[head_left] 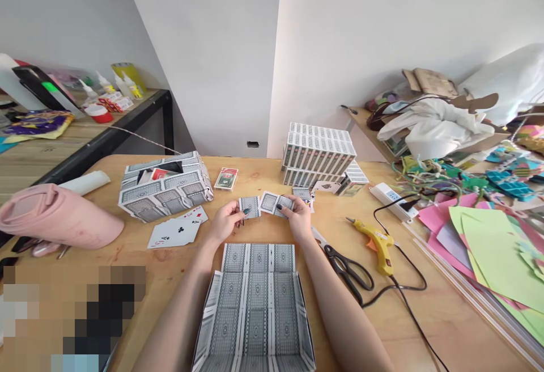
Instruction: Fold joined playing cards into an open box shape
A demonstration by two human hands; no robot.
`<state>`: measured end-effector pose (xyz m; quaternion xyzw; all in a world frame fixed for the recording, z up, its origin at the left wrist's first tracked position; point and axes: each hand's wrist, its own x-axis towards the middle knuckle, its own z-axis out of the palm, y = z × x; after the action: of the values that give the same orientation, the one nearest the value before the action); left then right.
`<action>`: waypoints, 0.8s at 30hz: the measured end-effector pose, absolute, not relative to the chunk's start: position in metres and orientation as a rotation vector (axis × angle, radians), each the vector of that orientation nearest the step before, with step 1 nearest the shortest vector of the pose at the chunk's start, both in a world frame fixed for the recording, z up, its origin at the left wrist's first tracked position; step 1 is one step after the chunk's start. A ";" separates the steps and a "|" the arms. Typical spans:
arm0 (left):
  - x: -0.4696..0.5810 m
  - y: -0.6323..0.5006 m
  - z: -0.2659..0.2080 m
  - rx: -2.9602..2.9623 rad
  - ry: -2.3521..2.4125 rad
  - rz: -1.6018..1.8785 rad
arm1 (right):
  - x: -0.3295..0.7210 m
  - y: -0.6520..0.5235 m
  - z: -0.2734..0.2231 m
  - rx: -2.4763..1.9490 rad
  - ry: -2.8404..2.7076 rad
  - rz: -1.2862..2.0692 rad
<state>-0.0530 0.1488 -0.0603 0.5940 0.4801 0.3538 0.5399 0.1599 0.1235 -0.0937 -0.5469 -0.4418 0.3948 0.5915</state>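
My left hand (226, 220) pinches a playing card (250, 206), its patterned grey back facing me. Two overlapping cards (270, 202), also back side up, are gripped by my right hand (299, 219), with the thumb on top. The cards of both hands meet or nearly meet in the middle. Between my forearms stands an open box (257, 304) covered in card backs, a flap at its far side. To the left lie face-up cards (176, 232) in a loose fan, in front of a card-covered tissue-style box (165, 186). Behind my hands is a boxed deck (226, 179).
Stacked card decks (318, 153) stand at the back. Black scissors (346, 267), a yellow glue gun (378, 241) with its cord, and a power strip (393, 201) lie right. Coloured paper (497, 247) covers the right edge; a pink roll (63, 216) lies left.
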 end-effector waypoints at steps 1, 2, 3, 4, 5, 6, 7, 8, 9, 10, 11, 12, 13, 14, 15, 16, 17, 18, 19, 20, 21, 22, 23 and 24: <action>-0.053 0.149 -0.061 1.411 1.140 0.845 | 0.160 0.123 -0.093 -1.266 -1.012 0.918; -0.053 0.149 -0.061 1.409 1.138 0.849 | 0.160 0.123 -0.093 -1.261 -0.996 0.917; -0.053 0.149 -0.061 1.406 1.136 0.853 | 0.160 0.123 -0.093 -1.259 -0.985 0.917; -0.053 0.149 -0.061 1.404 1.134 0.855 | 0.160 0.123 -0.092 -1.260 -0.980 0.917; -0.053 0.149 -0.061 1.403 1.131 0.856 | 0.160 0.123 -0.092 -1.264 -0.985 0.921; -0.052 0.150 -0.061 1.403 1.128 0.856 | 0.160 0.123 -0.092 -1.268 -0.998 0.928; -0.052 0.150 -0.060 1.405 1.127 0.855 | 0.161 0.123 -0.091 -1.272 -1.013 0.935; -0.052 0.150 -0.060 1.407 1.126 0.854 | 0.161 0.123 -0.091 -1.275 -1.019 0.934; -0.052 0.151 -0.059 1.411 1.128 0.855 | 0.162 0.123 -0.092 -1.281 -1.019 0.920; -0.051 0.151 -0.059 1.416 1.132 0.857 | 0.163 0.123 -0.092 -1.293 -1.017 0.894; -0.052 0.151 -0.059 1.422 1.137 0.860 | 0.164 0.123 -0.093 -1.313 -1.017 0.860; -0.052 0.151 -0.058 1.430 1.143 0.862 | 0.165 0.123 -0.093 -1.338 -1.022 0.824; -0.052 0.151 -0.057 1.442 1.149 0.861 | 0.166 0.122 -0.094 -1.362 -1.040 0.796; -0.052 0.151 -0.057 1.458 1.157 0.856 | 0.167 0.122 -0.094 -1.382 -1.067 0.781; -0.052 0.150 -0.056 1.481 1.167 0.848 | 0.168 0.121 -0.095 -1.393 -1.100 0.779; -0.051 0.149 -0.056 1.509 1.179 0.837 | 0.169 0.120 -0.094 -1.396 -1.129 0.783; -0.049 0.148 -0.056 1.539 1.196 0.830 | 0.169 0.119 -0.093 -1.395 -1.154 0.788; -0.048 0.147 -0.056 1.571 1.217 0.829 | 0.169 0.119 -0.092 -1.395 -1.176 0.788; -0.046 0.147 -0.056 1.599 1.241 0.837 | 0.169 0.118 -0.090 -1.397 -1.193 0.777; -0.044 0.146 -0.057 1.620 1.267 0.851 | 0.168 0.117 -0.088 -1.400 -1.204 0.757; -0.042 0.145 -0.059 1.643 1.295 0.874 | 0.167 0.117 -0.087 -1.404 -1.208 0.730; -0.041 0.145 -0.061 1.671 1.320 0.900 | 0.167 0.116 -0.085 -1.408 -1.206 0.702; -0.041 0.145 -0.063 1.706 1.339 0.923 | 0.165 0.116 -0.084 -1.412 -1.199 0.682; -0.040 0.145 -0.065 1.746 1.350 0.943 | 0.164 0.116 -0.083 -1.412 -1.190 0.680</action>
<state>-0.0403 0.1450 -0.0649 0.6782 0.5242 0.3660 0.3623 0.1637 0.1162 -0.0834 -0.5974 -0.5035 0.2876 0.5540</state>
